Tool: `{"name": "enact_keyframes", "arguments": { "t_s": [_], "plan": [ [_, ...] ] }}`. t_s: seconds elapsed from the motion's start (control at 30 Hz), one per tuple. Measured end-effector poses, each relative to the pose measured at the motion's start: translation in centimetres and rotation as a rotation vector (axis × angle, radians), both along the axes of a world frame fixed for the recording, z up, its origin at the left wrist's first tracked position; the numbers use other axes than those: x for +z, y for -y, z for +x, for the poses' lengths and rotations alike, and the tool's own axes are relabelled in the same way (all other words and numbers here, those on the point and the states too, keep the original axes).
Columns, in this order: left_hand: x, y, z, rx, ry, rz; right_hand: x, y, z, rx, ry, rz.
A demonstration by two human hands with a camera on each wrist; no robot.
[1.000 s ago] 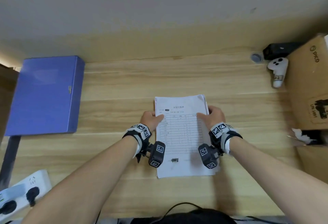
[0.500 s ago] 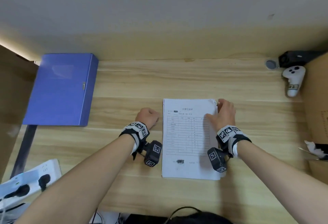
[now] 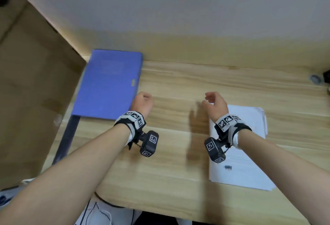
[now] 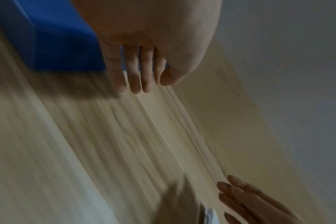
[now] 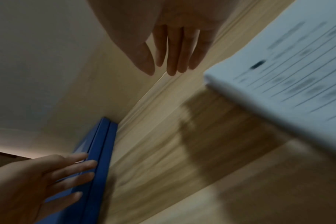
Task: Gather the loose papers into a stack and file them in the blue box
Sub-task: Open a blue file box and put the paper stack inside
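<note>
A closed blue box (image 3: 109,85) lies flat at the back left of the wooden table (image 3: 178,85). The stack of white printed papers (image 3: 246,153) lies at the right. My left hand (image 3: 142,102) hovers just off the box's right edge, empty, fingers straight in the left wrist view (image 4: 136,75). My right hand (image 3: 213,104) hangs in the air left of the stack's top corner, fingers relaxed, holding nothing. In the right wrist view my right hand (image 5: 169,60) is empty, with the papers (image 5: 290,71) to the right and the blue box (image 5: 98,151) beyond my left hand (image 5: 48,178).
A tall cardboard box (image 3: 30,100) stands at the left, close to the blue box. A small grey round object (image 3: 315,79) sits at the back right corner. A wall rises behind the table. Cables hang below the front edge (image 3: 100,210).
Both hands let go of the paper stack and moved left toward the blue box. The camera swung left, so the stack now lies at the right.
</note>
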State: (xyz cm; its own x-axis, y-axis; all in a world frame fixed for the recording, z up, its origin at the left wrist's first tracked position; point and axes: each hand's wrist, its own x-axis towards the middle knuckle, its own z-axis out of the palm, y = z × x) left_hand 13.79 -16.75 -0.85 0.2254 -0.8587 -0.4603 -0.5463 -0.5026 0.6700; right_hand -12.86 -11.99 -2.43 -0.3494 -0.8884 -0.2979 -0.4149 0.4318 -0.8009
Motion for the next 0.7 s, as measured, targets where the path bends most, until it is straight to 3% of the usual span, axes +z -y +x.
{"name": "enact_keyframes", "arguments": {
  "t_s": [0.27,0.4,0.53,0.7],
  "plan": [
    [1.2,3.1,13.4,0.124,0.061,-0.165,-0.3,5.7,12.8,0.073,0.135,0.055],
    [0.8,4.2,18.7,0.126,0.192,-0.197,-1.0,7.8,17.8,0.179,0.174,0.118],
    [-0.1,5.0,21.9,0.087,0.291,-0.123,-1.5,9.3,21.3,0.239,0.202,0.175],
    [-1.5,5.2,23.4,0.100,0.241,-0.081,-2.3,10.0,24.6,0.292,0.214,0.221]
  ]
}}
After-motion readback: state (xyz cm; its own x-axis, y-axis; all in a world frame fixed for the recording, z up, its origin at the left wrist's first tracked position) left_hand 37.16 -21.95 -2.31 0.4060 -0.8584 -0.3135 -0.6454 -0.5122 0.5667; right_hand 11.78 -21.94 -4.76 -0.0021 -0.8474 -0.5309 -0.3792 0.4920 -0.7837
